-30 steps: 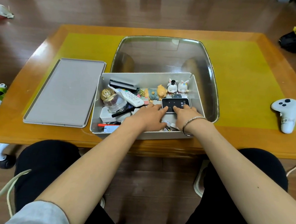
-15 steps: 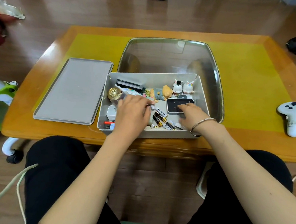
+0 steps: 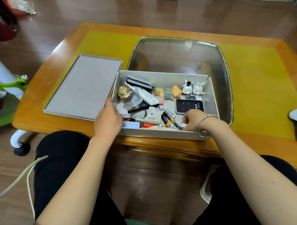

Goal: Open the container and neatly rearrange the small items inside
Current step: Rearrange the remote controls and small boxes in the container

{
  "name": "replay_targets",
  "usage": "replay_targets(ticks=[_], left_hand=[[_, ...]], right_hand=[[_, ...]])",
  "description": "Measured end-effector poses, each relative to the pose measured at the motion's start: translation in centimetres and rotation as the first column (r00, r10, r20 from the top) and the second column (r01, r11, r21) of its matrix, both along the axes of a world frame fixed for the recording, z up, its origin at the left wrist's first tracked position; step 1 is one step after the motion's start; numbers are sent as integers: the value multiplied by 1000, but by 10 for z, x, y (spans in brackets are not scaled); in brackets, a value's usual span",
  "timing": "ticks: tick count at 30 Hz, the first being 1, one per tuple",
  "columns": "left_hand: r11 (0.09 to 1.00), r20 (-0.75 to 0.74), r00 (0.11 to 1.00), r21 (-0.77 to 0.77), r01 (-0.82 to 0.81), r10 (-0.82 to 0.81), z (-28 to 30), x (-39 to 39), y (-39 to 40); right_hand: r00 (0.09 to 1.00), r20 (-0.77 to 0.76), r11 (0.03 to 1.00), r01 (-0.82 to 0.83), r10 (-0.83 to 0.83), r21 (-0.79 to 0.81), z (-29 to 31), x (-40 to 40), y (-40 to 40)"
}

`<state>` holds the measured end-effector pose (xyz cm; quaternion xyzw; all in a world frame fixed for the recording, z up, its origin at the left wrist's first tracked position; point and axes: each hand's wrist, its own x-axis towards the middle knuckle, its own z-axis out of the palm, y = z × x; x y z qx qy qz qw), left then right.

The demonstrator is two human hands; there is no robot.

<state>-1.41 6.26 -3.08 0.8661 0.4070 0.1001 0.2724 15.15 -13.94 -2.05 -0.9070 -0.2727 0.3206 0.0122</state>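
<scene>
Head view shows us partway into the sorting step: the grey rectangular plastic container [image 3: 162, 133] sits open at the near edge of the wooden desk [image 3: 270, 71], with its flat grey lid [image 3: 83, 86] laid just to its left. Inside, small items lie jumbled: black-and-gold batteries [image 3: 168, 116] near the middle, a white remote control [image 3: 145, 95], a black square device [image 3: 189, 106], a gold ball ornament [image 3: 123, 91] and two white bunny figurines [image 3: 192, 88] at the far right. Our left hand [image 3: 108, 120] rests on the container's near-left corner, fingers curled loosely over the wall, steadying it we judge, holding nothing else. Our right hand [image 3: 191, 119] dips in at the near right, fingers pinched narrow around something small and white beside the batteries; what exactly, we cannot tell. Next, we think, comes gathering the loose batteries together, which calls for small careful pinches.
</scene>
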Motion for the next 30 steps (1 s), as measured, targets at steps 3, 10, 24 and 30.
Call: replay_targets(ticks=[3,10,24,30], left_hand=[[999,-6,1000,-32,-12,12,-1,3,0],[999,9,999,-27,-37,37,-4,5,0],[999,26,999,-10,-43,43,-6,4,-1],[999,26,998,-11,-50,50,-6,5,-2]], right_hand=[[997,78,997,8,-14,82,-2,-3,1],[967,170,862,78,-187,501,11,8,6],[906,424,868,-191,-24,458,19,38,33],[940,333,982,-124,72,139,34,27,-2]])
